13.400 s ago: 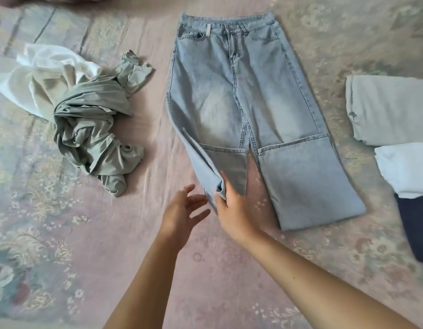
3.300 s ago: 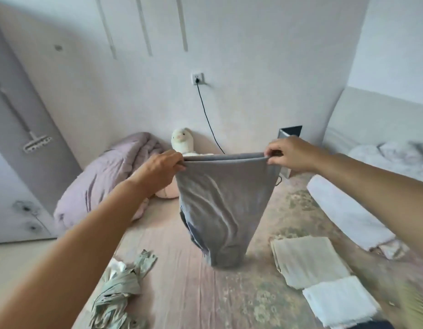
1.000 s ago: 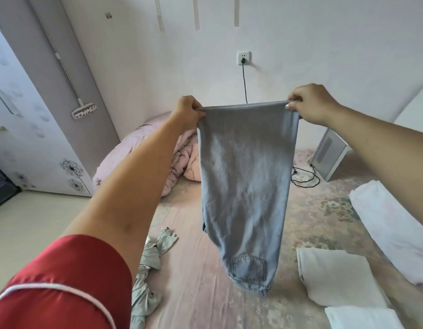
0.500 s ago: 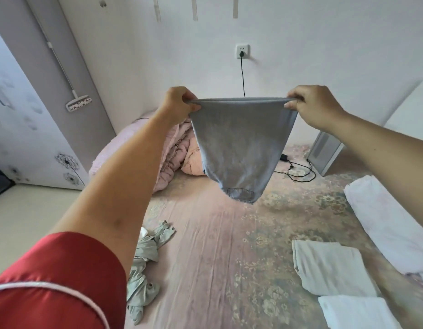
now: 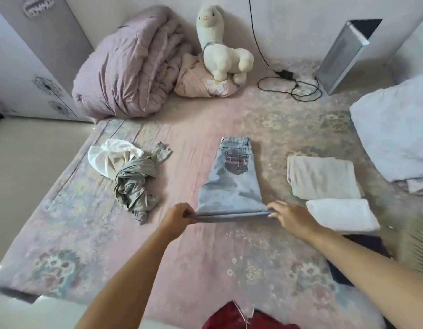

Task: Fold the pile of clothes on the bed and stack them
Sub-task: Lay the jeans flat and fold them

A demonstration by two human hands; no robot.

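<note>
The folded light-blue jeans (image 5: 232, 184) lie flat on the pink floral bed cover (image 5: 205, 262), back pocket up and waistband at the far end. My left hand (image 5: 178, 216) grips the near left corner of the fold. At the near right corner my right hand (image 5: 290, 216) pinches the same edge. A crumpled heap of a white garment (image 5: 111, 157) and a grey-green garment (image 5: 134, 186) sits to the left. On the right lie a folded beige piece (image 5: 324, 176), a folded white piece (image 5: 341, 214) and a dark navy piece (image 5: 362, 257).
A rolled lilac duvet (image 5: 129, 67), a pink bundle and a white plush llama (image 5: 220, 46) sit at the far side by the wall. A black cable (image 5: 288, 84) and a grey box (image 5: 341, 55) lie far right. A pale pillow (image 5: 395, 138) is at the right edge.
The jeans hung in the air between my raised hands before. Now they lie flat on the bed, and both hands have come down while still holding the near edge.
</note>
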